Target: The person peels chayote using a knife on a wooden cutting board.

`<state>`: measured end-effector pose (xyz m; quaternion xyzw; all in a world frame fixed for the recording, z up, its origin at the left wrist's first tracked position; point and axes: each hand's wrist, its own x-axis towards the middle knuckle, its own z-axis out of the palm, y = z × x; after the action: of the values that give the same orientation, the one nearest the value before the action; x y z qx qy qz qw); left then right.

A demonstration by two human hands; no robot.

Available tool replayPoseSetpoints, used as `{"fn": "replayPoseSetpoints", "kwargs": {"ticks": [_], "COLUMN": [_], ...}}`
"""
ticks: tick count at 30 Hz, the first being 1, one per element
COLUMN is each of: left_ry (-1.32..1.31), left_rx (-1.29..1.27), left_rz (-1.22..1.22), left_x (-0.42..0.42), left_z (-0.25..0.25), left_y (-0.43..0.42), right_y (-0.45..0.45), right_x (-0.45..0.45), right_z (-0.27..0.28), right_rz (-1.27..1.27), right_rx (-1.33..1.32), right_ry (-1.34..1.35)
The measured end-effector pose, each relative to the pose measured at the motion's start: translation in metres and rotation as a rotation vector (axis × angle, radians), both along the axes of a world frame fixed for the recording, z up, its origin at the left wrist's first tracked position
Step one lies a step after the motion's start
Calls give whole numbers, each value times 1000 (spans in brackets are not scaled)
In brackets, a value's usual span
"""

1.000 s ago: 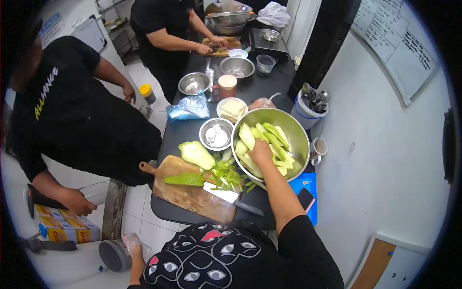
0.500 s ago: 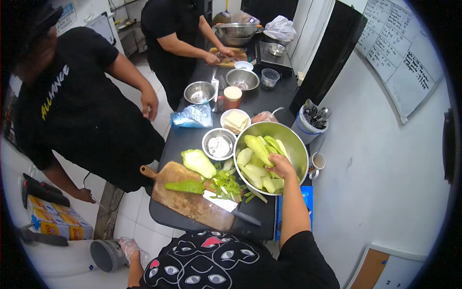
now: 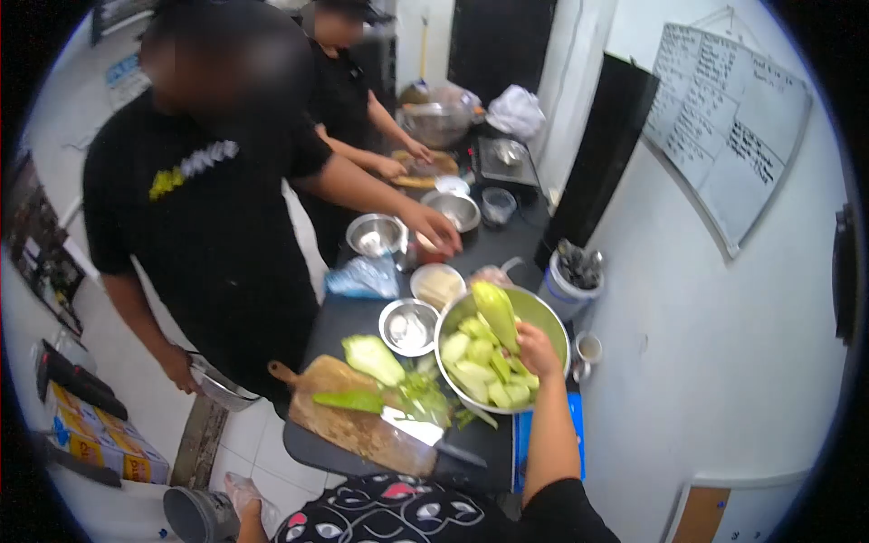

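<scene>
My right hand [image 3: 538,351] is closed around the lower end of a long pale green gourd [image 3: 494,312], held upright over a large steel bowl [image 3: 565,357]. Cut pale green pieces [image 3: 475,362] fill that bowl. In a clear plastic glove, my left hand [image 3: 244,498] hangs low beside a grey bucket [image 3: 195,516]; its fingers look loosely stretched, with nothing visible in them. On the wooden cutting board [image 3: 335,425] lie a long green piece [image 3: 348,400], a knife [image 3: 425,434] and green trimmings [image 3: 421,398]. A larger pale gourd piece [image 3: 373,359] rests at its far edge.
Steel bowls [image 3: 407,328], a dish of pale blocks [image 3: 438,284] and a blue plastic bag [image 3: 362,276] stand beyond the board. A co-worker on the left reaches across the table with one hand [image 3: 434,226] and holds a metal pan [image 3: 222,385]. Another person works behind.
My right hand has lifted the gourd out of the bowl. The co-worker's arm now reaches over the table toward the red container, and a metal pan shows in their other hand.
</scene>
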<state>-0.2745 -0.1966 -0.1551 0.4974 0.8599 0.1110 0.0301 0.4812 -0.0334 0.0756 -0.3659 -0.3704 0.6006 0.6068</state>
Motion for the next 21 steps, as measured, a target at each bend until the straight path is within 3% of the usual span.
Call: {"fn": "replayPoseSetpoints", "kwargs": {"ticks": [4,7,9,12,15,17,18,20,21], "left_ry": [149,-60,-63,197,132,-61,-150,102,182], "left_rx": [38,107,94,45,2,46,75,-222,-199], "left_rz": [-99,-1,-24,-107,-47,95,170,-42,-70], "left_x": [-20,-16,-17,-18,-20,-2,32,7,6], "left_z": [-22,-22,-18,-18,-19,-8,37,12,11], "left_y": [-10,-12,-15,-12,-11,-19,-18,-9,-11], "right_y": [8,15,19,24,22,17,16,17,15], "right_x": [-4,-4,-7,-10,-10,-10,-11,-10,-10], "right_z": [18,24,28,34,33,34,35,35,37], "right_rz": [72,97,95,62,42,36,36,51,44], "right_rx": [56,90,110,132,140,152,160,178,176], "right_ry": [10,21,35,68,101,119,129,149,148]}}
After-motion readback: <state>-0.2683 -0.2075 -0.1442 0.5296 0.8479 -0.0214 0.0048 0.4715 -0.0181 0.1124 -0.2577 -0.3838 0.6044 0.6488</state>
